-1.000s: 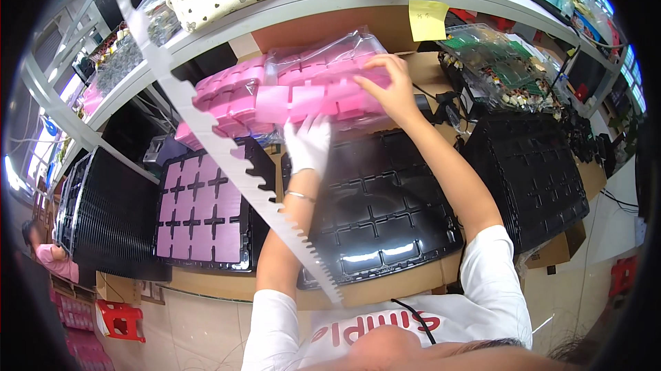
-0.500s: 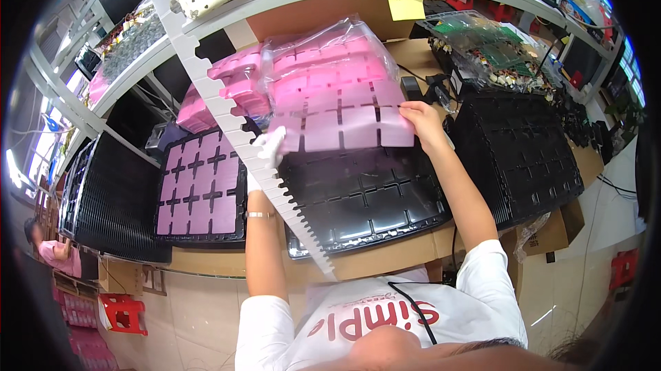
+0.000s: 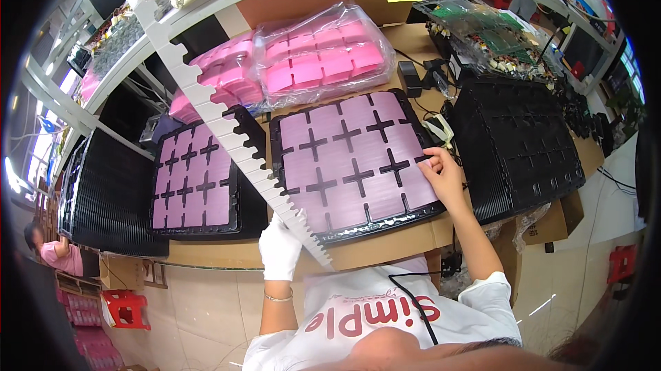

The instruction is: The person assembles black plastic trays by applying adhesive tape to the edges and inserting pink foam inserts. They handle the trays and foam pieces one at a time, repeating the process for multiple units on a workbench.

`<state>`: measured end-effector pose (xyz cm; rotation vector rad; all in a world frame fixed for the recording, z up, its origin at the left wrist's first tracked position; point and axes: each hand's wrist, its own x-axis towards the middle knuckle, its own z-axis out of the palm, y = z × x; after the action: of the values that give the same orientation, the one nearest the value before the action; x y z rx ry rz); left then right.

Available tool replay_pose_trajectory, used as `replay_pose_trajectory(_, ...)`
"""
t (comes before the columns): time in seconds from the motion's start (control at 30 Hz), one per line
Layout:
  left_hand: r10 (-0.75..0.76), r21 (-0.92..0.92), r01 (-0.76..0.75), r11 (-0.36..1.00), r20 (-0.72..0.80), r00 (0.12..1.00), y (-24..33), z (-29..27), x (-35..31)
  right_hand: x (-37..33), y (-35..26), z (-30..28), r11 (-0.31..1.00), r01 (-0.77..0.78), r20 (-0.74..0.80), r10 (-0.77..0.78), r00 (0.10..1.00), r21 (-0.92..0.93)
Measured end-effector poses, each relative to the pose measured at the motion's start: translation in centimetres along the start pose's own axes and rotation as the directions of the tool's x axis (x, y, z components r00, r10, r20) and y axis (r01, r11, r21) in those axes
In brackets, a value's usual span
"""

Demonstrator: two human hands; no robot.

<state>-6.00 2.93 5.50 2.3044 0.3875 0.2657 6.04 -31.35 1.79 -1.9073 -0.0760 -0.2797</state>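
Observation:
A thin pink sheet (image 3: pixel 334 144) with cross-shaped cutouts lies flat in the black plastic tray (image 3: pixel 365 228) in front of me. The tray's black crosses show through the cutouts. My right hand (image 3: pixel 444 177) is at the sheet's right edge, its fingers bent and the thumb close to the index finger on that edge. My left hand (image 3: pixel 279 250), in a white glove, is by the tray's near left corner. Its fingertips are partly hidden behind a white notched strip (image 3: pixel 237 154) that slants across the view.
A second pink-lined tray (image 3: pixel 193 182) stands to the left, next to a tall stack of black trays (image 3: pixel 113 199). More stacked black trays (image 3: pixel 520 154) stand at right. Bagged pink sheets (image 3: pixel 323 61) lie behind; circuit boards (image 3: pixel 489 34) fill the back right.
The pink sheet, held up in both hands before, now lies in the middle tray. My left hand has come down toward me to the near left corner; my right hand has moved lower along the right edge.

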Motion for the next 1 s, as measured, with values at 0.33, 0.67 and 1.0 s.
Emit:
replay_pose_trajectory(0.33, 0.066, 0.361, 0.001, 0.933, -0.171, 0.983, 4.0, -2.5, 0.3, -0.2, -4.0, -1.1, 0.803, 0.128, 0.093, -0.091, 0.991, -0.582)
replay_pose_trajectory(0.67, 0.637, 0.584, -0.580, 0.567, 0.136, 0.759, 1.0, 3.8, 15.9, 9.9, -0.6, 6.7, 0.605, 0.554, 0.425, -0.359, 0.831, -0.572)
replay_pose_trajectory(1.0, 0.528, 0.686, -0.450, 0.572, 0.112, 0.842, 0.8, 4.8, 18.6, 13.7, 1.6, 6.7, 0.424, 0.480, 0.339, -0.365, 0.867, -0.768)
